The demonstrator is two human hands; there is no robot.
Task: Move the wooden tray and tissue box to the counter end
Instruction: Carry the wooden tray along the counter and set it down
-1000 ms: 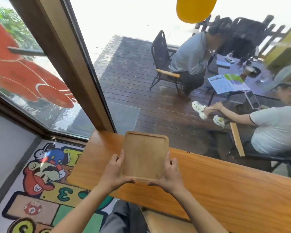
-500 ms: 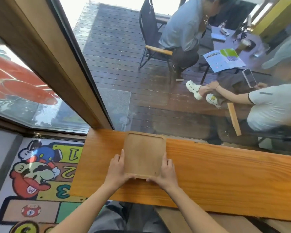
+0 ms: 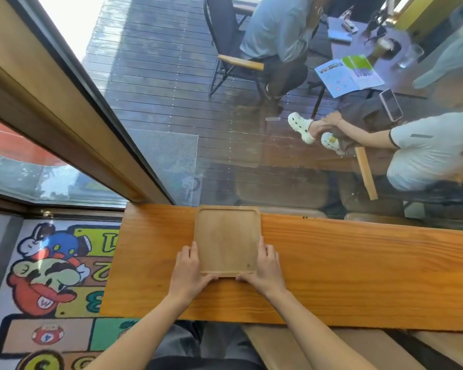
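- The wooden tray is laid flat on the counter, near its left end, its long axis running from the window glass toward the person.
- Its near corners are gripped by the left hand and right hand, fingers along the sides, thumbs at the near edge.

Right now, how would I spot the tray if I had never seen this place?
Find the long orange-brown wooden counter running along the big window. Near its left end, a pale wooden tray lies flat, with the left hand and right hand at its near corners. It is lighter than the counter, with rounded corners and a raised rim.
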